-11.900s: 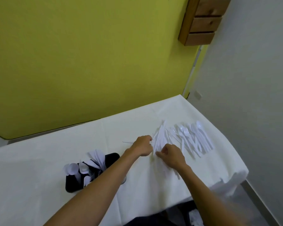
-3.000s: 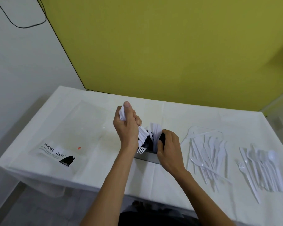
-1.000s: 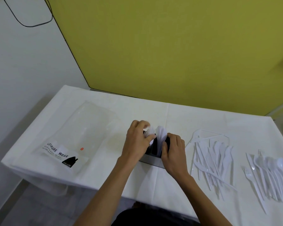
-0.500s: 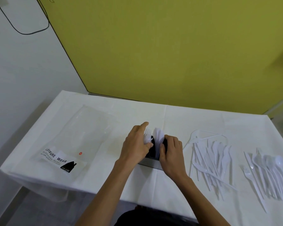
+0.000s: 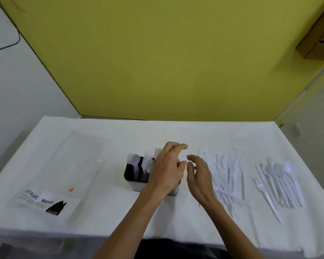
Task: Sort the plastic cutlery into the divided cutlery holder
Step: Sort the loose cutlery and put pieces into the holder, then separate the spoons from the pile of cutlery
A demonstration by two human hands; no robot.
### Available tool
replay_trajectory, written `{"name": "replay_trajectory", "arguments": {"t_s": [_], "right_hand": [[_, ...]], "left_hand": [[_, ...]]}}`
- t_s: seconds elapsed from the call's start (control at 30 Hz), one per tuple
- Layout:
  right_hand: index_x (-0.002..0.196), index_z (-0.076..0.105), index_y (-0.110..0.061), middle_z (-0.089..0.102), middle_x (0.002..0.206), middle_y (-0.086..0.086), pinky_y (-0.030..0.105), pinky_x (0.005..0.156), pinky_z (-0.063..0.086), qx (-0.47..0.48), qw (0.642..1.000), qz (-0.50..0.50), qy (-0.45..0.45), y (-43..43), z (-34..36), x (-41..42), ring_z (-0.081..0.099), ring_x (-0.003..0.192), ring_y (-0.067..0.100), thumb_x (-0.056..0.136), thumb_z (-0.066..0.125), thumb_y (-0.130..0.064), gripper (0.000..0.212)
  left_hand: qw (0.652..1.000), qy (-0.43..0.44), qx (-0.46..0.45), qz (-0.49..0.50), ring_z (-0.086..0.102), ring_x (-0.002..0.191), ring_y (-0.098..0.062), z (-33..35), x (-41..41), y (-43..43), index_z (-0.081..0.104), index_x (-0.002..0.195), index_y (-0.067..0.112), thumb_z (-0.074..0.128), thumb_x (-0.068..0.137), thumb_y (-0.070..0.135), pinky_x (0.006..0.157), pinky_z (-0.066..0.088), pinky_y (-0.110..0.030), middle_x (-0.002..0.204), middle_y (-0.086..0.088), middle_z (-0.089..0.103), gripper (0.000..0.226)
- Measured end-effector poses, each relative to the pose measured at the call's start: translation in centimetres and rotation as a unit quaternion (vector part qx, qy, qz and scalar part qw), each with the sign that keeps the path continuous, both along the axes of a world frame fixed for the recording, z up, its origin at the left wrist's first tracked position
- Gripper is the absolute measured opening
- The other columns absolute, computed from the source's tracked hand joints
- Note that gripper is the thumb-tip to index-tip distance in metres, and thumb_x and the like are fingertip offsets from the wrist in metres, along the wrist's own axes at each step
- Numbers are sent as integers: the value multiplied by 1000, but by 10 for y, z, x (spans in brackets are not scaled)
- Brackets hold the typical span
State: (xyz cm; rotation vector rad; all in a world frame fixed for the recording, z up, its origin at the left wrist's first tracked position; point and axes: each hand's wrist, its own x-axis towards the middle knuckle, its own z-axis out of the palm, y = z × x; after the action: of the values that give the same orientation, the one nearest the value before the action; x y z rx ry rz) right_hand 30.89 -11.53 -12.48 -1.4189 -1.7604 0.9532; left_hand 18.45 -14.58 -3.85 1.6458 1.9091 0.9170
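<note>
Near the middle of the white-clothed table (image 5: 176,131): black divided cutlery holder (image 5: 134,174) on a grey base, upright, with white spoons (image 5: 133,159) and other white pieces standing in it. Over its 3 o'clock half: left hand (image 5: 166,171), palm down, fingers loosely bent and spread, seemingly gripping nothing, though blur leaves that unsure. Just beside that hand, at its 3 o'clock: right hand (image 5: 199,176), fingers relaxed and apart, empty, fingertips close to the left's. Further toward 3 o'clock, flat on the cloth: loose pile of white cutlery (image 5: 228,171). Apart from it, nearer the table's edge: second pile (image 5: 281,182), forks and spoons among it. At 9 o'clock of the holder: clear plastic bag (image 5: 64,165) with black lettering, lying flat.
</note>
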Motion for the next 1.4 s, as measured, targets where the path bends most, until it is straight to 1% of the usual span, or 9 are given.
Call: {"name": "replay_trajectory", "arguments": {"t_s": [0.27, 0.4, 0.6, 0.73, 0.87, 0.97, 1.1, 1.2, 1.4], "right_hand": [[129, 58, -16, 60, 131, 0, 31, 105, 41, -38, 984, -143, -97, 3, -24, 117, 50, 126, 19, 101, 46, -10, 31], [125, 61, -16, 59, 133, 5, 35, 107, 38, -69, 965, -199, -158, -2, -35, 173, 48, 129, 24, 95, 55, -7, 32], [126, 57, -15, 56, 125, 9, 35, 87, 48, -138, 917, -265, -265, -4, -40, 222, 53, 114, 27, 94, 56, -10, 33], [111, 58, -16, 60, 110, 3, 27, 71, 41, -151, 919, -226, -287, -4, -38, 235, 56, 88, 19, 96, 53, -19, 16], [105, 63, -21, 64, 101, -4, 25, 70, 48, -175, 936, -197, -234, -1, -41, 246, 59, 84, 13, 93, 60, -27, 14], [105, 68, -21, 66, 92, -12, 20, 75, 52, -158, 962, -145, -171, 1, -40, 245, 62, 83, 4, 88, 68, -30, 19], [103, 70, -22, 68, 92, -15, 12, 74, 48, -139, 974, -116, -133, 8, -37, 243, 62, 82, -3, 90, 67, -35, 18], [121, 59, -22, 61, 112, -4, 31, 78, 55, -127, 951, -206, -195, 17, -42, 253, 64, 92, 13, 94, 62, -35, 30], [104, 48, -18, 62, 93, -2, 24, 52, 37, -120, 903, -237, -337, 28, -48, 266, 57, 69, 17, 98, 49, -21, 7]], "left_hand": [[985, -90, -83, -122, 63, 88, 1, -48, 74, 30, 67, 120, 26, 67, 90, 14, 83, 51, -16, 118, 10, 59, 32], [971, -94, -152, -159, 62, 85, 4, -75, 109, 40, 69, 117, 25, 66, 91, 17, 73, 44, -3, 117, 8, 64, 27], [947, -123, -230, -190, 66, 91, -1, -100, 158, 50, 71, 114, 25, 62, 94, 18, 74, 50, -9, 109, 10, 69, 23], [939, -182, -259, -138, 72, 86, -11, -109, 186, 61, 68, 113, 21, 59, 93, 23, 80, 61, -37, 96, 4, 74, 23], [920, -232, -303, -83, 74, 81, -16, -115, 207, 72, 57, 126, 12, 63, 94, 30, 74, 62, -32, 100, -8, 73, 38], [914, -235, -323, -72, 74, 79, -17, -115, 216, 78, 59, 118, 9, 60, 95, 40, 74, 62, -32, 96, -6, 73, 39], [901, -290, -320, -28, 73, 73, -19, -112, 219, 85, 68, 106, 6, 50, 101, 22, 67, 61, -30, 85, -4, 75, 24], [881, -344, -322, 25, 73, 72, -22, -111, 213, 89, 65, 102, 5, 46, 102, 13, 60, 56, -28, 81, -10, 74, 21], [846, -420, -325, 51, 59, 58, -25, -104, 209, 100, 59, 100, 2, 46, 100, 5, 61, 56, -36, 69, -12, 59, 14]]}}
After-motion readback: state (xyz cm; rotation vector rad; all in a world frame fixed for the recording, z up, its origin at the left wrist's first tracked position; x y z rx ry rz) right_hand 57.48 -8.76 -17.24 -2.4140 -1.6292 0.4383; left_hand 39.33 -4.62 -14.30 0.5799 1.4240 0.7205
